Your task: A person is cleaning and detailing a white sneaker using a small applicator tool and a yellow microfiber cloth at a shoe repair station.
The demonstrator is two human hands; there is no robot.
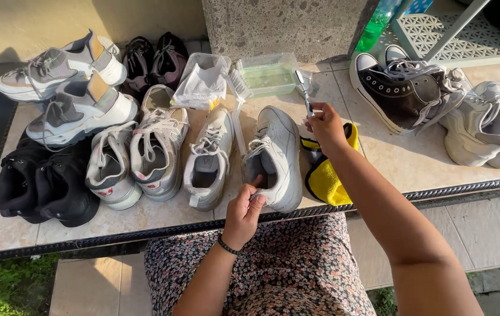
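- On the tiled table [379, 158], near its front edge, a white sneaker [276, 155] lies with toe pointing away; left hand [243, 212] grips its heel rim, thumb hooked inside the collar, fingers curled around the back.
- Right hand [325, 124] raised above the table just right of that sneaker, fingers pinched together on the handle of a toothbrush [304, 92]; brush head points away, toward the tub.
- Clear plastic tub [269, 74] with greenish liquid sits at the table's back, just beyond the toothbrush head.
- Yellow cloth [327, 178] with a dark edge lies bunched just right of the white sneaker, under the right forearm, reaching the table's front edge.
- Second white sneaker [208, 161] just left of the held one, same direction, laces loose.
- White long-handled scrub brush [238, 99] lies between the two white sneakers, bristles near the tub.
- Open clear container with a crumpled plastic bag [203, 82] left of the tub.
- Grey-and-white sneaker pair [136, 158] further left; black pair [45, 184] at the table's left front corner.
- Grey sneakers with tan heel tabs [68, 88] at back left; dark pair [153, 61] behind them toward the wall.
- Black high-top canvas shoes [399, 90] at back right, lying tilted; pale chunky sneakers [487, 126] at far right edge.
- Green bottle [374, 26] stands behind, by the stone pillar.
- Person wears a floral garment [285, 269] and a dark wristband [228, 246] on the left wrist.
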